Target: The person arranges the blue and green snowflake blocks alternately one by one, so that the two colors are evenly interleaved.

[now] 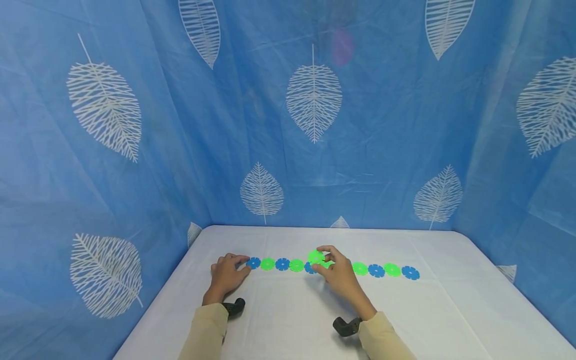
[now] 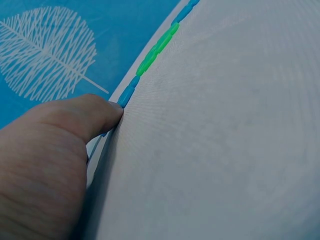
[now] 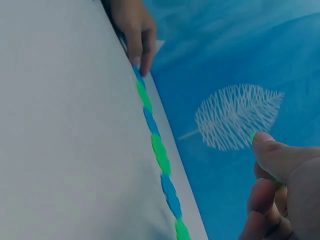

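A row of notched plastic discs, green and blue by turns, lies across the white table. My left hand (image 1: 226, 272) pinches the leftmost blue notched disc (image 1: 254, 263) between thumb and fingertips at its left edge. In the left wrist view the thumb (image 2: 107, 117) presses close to the tabletop beside that disc. Above the middle of the row, my right hand (image 1: 338, 274) holds a green notched disc (image 1: 316, 257) between thumb and fingers. It overlaps a blue disc (image 1: 309, 268) below. In the right wrist view my fingers mostly hide the held disc.
Farther right the row goes on with a green disc (image 1: 360, 268), a blue one (image 1: 376, 270), another green one (image 1: 392, 270) and a blue end disc (image 1: 410, 272). A blue curtain (image 1: 382, 150) with white leaf prints hangs behind the white table (image 1: 288, 320).
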A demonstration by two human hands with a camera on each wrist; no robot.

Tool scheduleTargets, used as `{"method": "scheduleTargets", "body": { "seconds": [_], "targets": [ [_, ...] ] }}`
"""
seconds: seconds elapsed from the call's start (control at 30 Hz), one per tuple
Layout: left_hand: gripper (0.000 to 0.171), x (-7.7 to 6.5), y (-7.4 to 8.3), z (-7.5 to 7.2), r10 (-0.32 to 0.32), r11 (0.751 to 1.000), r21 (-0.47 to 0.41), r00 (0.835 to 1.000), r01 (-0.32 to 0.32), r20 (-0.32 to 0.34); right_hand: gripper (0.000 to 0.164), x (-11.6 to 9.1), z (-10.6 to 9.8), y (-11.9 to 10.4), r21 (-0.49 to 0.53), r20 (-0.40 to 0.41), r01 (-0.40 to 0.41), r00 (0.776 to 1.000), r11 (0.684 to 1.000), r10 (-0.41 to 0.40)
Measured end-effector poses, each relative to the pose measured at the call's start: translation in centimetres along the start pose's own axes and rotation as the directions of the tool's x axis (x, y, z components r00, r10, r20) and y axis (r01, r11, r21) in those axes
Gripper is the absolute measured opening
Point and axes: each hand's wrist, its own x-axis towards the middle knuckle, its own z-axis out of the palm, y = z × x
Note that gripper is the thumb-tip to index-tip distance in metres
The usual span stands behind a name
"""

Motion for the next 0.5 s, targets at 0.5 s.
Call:
{"method": "scheduleTargets", "body": {
  "seconds": [0.5],
  "targets": [
    [0.035,0.2,-0.3,0.3,-0.020,1.000,0.012,1.000,0.020,0.016,0.053,-0.6,-9.3,4.4,-0.184,-0.119,-0.012,0.993,0.983,-0.010]
  ]
}}
